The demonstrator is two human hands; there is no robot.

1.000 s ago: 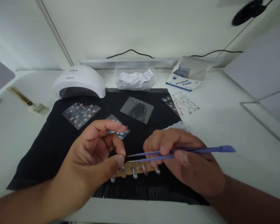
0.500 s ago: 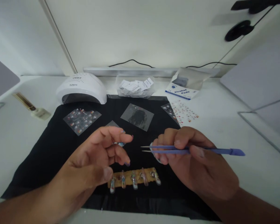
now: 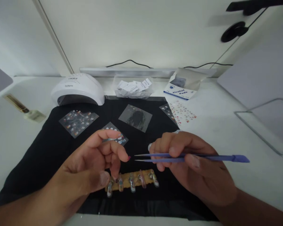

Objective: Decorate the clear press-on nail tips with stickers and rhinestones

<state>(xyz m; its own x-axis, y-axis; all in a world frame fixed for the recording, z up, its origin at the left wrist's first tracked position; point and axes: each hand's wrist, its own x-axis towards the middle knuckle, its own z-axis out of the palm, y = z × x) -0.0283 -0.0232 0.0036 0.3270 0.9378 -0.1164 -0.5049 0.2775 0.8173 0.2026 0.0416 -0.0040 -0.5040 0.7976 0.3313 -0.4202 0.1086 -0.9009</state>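
My left hand point(image 3: 91, 166) hovers over the near part of a black mat point(image 3: 44, 150), fingers loosely curled and apart. One fingertip presses down on the left end of a tan strip point(image 3: 132, 179) that carries several clear false nail tips. My right hand point(image 3: 193, 169) grips purple tweezers point(image 3: 179, 157), held level. Their points aim left and end just short of my left fingertips, above the strip. A small sticker sheet point(image 3: 115, 135) lies right behind my left fingers.
On the mat lie other sticker sheets point(image 3: 78, 121) point(image 3: 135, 117) point(image 3: 182, 113). Behind it stand a white nail lamp point(image 3: 77, 89), a clear box of paper slips point(image 3: 133, 85) and an alcohol pads box point(image 3: 179, 91). A gold-handled tool point(image 3: 21, 108) lies left, a wire frame point(image 3: 261, 125) right.
My left hand let go of its pinch at the tweezer points and opened, then lowered a finger onto the strip. The tweezers lifted off the strip and drew back to the right.
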